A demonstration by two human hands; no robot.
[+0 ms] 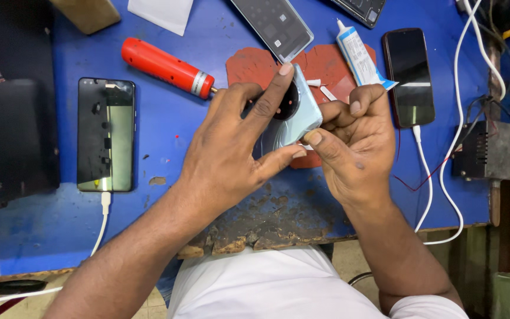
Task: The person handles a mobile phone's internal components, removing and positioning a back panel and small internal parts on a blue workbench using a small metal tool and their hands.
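Note:
Both my hands hold a light blue phone back cover with a round black camera ring above the blue worktable. My left hand grips its left side, index finger laid over the camera ring and thumb under the lower edge. My right hand pinches the cover's right edge between thumb and fingers. Much of the cover is hidden by my fingers.
A red electric screwdriver lies at the back left. A phone on a white cable lies left, another dark phone right. A glue tube, a red mat, a phone back and a grey metal box surround the hands.

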